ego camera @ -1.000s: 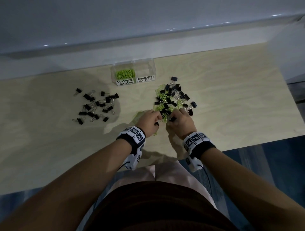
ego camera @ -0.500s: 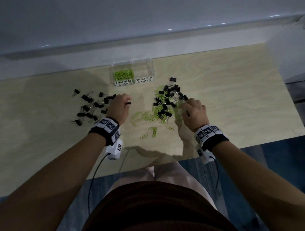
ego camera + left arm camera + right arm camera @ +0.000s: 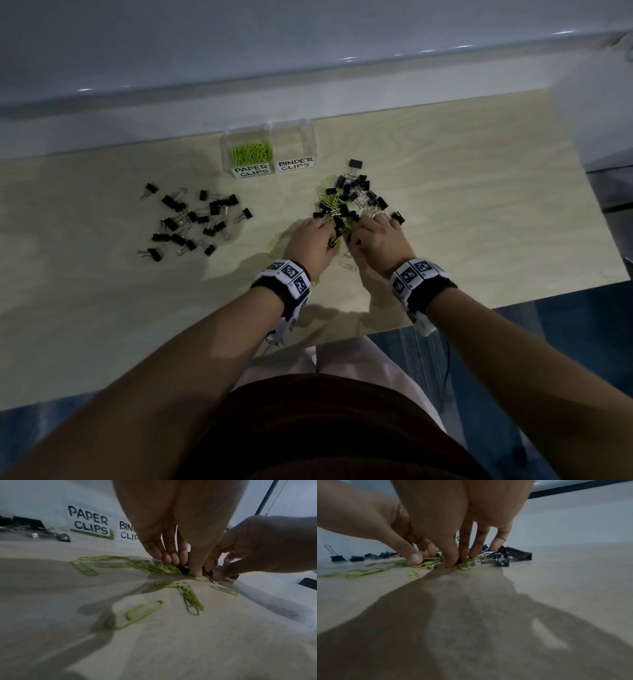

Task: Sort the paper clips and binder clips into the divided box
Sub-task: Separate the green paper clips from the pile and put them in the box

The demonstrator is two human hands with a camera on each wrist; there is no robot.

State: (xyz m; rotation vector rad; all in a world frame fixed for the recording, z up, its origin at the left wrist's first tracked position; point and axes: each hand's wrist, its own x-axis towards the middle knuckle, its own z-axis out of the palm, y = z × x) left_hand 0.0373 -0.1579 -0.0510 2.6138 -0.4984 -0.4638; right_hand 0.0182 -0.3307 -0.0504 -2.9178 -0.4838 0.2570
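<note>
Pale bench (image 3: 445,192), mixed pile (image 3: 346,202) right of divided box (image 3: 239,164): I'd pinch 1 clip cleanly; left hand (image 3: 310,241) and right hand (image 3: 378,240) grip unclear.

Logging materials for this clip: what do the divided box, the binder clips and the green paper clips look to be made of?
Divided box: clear, glossy walls you can see through, likely plastic. Binder clips: matte black bodies with shiny silver wire handles, apparently metal. Green paper clips: bent wire in an even lime colour, probably coated; the core cannot be told.
</note>
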